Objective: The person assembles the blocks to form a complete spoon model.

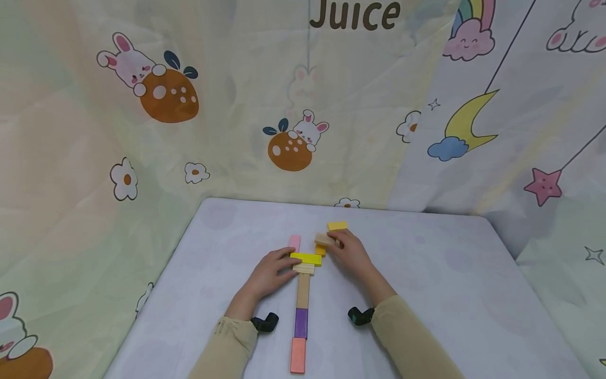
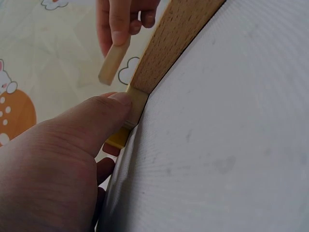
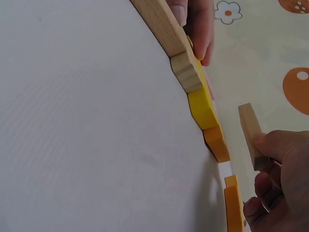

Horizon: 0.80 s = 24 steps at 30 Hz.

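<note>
Between thumb and fingers my right hand (image 1: 351,253) pinches a plain wooden block (image 3: 248,126), raised above the table beside the orange block (image 3: 217,144). My left hand (image 1: 269,275) rests against the left ends of a bright yellow block (image 1: 307,258) and the small ridged wooden pieces (image 1: 304,269) just in front of it. Its thumb touches a wooden piece (image 2: 139,104) in the left wrist view; the other fingers are partly hidden behind the hand. A pink block (image 1: 294,242) stands past the left fingertips. Behind the right hand lies a yellow-orange block (image 1: 337,226).
Toward me the row continues with a longer wooden block (image 1: 303,291), a purple block (image 1: 301,322) and a salmon block (image 1: 298,356). They lie on a white table (image 1: 454,295). A patterned cloth (image 1: 236,131) hangs behind the table's far edge.
</note>
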Available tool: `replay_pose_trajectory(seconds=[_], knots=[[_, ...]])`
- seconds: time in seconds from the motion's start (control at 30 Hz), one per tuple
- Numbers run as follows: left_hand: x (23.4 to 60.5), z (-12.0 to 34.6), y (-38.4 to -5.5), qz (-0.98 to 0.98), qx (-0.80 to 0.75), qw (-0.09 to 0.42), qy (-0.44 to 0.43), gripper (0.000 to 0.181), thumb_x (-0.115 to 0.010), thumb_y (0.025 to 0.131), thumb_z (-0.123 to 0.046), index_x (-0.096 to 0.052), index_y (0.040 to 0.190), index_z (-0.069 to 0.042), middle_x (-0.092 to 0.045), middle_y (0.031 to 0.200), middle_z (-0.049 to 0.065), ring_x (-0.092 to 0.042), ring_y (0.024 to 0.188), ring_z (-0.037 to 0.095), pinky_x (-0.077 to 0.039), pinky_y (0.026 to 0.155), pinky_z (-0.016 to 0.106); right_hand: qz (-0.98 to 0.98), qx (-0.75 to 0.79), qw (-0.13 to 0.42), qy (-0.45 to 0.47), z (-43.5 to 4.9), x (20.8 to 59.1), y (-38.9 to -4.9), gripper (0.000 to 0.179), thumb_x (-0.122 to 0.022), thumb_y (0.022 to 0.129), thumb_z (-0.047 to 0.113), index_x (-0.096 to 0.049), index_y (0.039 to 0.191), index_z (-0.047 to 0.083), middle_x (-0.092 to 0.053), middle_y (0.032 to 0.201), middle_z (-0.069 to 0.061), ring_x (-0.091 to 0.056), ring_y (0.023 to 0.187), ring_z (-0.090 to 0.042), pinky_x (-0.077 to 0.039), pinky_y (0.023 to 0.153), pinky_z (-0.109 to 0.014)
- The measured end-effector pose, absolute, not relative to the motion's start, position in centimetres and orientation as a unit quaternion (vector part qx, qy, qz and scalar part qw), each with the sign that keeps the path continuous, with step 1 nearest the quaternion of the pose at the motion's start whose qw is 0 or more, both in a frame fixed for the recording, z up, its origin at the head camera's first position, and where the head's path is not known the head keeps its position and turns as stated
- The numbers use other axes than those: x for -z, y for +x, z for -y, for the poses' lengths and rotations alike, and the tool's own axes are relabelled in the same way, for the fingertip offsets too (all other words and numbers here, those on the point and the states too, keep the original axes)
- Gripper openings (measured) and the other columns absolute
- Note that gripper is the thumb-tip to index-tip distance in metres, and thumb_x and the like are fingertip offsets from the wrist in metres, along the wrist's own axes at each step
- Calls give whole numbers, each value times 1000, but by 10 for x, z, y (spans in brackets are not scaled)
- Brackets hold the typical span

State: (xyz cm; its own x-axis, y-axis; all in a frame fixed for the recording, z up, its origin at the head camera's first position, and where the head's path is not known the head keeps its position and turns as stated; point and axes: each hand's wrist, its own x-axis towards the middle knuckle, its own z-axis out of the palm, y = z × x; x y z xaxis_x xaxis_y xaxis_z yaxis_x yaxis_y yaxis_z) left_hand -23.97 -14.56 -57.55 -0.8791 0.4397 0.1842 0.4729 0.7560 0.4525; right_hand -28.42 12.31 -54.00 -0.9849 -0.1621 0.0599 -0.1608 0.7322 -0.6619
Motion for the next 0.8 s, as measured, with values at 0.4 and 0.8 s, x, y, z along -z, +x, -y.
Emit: replay_pose_trajectory(seconds=[0.4, 0.8], knots=[[578, 146, -243, 936, 250, 27, -246, 37, -63, 96, -41, -64, 132, -32, -45, 153, -5, -44, 140, 24, -38, 116, 47, -937, 326, 37, -121, -97, 541, -293, 33, -66, 95, 28, -67, 127, 22, -62, 128, -1, -58, 110, -20, -53, 99, -42], [577, 146, -242, 935, 257, 29, -242, 37, -63, 96, -42, -64, 132, -33, -42, 155, -5, -41, 141, 24, -37, 116, 48, -937, 314, 42, -148, -87, 546, -292, 32, -63, 97, 28, -66, 128, 22, -64, 123, 3, -59, 115, -19, -50, 104, -42]])
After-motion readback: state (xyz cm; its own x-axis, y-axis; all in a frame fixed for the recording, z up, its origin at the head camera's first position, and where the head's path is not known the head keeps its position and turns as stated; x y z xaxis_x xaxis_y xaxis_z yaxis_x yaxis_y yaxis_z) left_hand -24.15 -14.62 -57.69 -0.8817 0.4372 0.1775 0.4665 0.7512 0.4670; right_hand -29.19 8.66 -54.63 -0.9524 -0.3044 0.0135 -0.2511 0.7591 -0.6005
